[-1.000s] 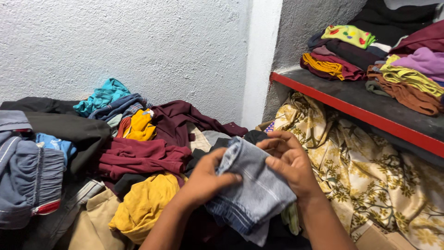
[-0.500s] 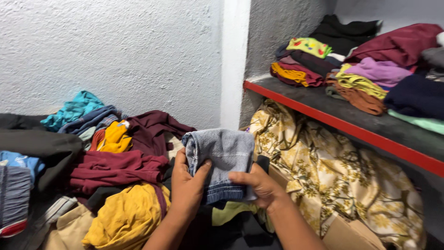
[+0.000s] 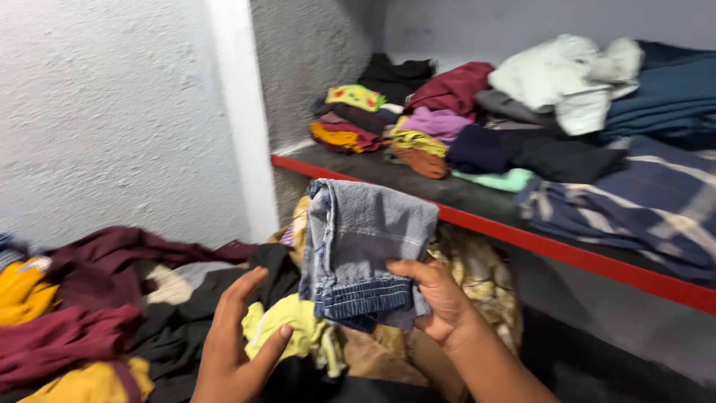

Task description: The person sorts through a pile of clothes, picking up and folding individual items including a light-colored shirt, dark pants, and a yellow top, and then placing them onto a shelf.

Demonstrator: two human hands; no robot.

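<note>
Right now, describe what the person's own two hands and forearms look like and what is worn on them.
Both are bare. The left hand and the right hand wear no gloves, and no rings, watch or bracelet show. Each forearm is uncovered as far as the bottom edge of the head view, with no sleeve in sight. The fingernails look short and unpainted.

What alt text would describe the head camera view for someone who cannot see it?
The right hand holds up a folded grey-blue denim garment while the left hand hovers open beside it, over a heap of loose clothes. Behind, a red-edged shelf carries stacks of folded clothes.
</note>
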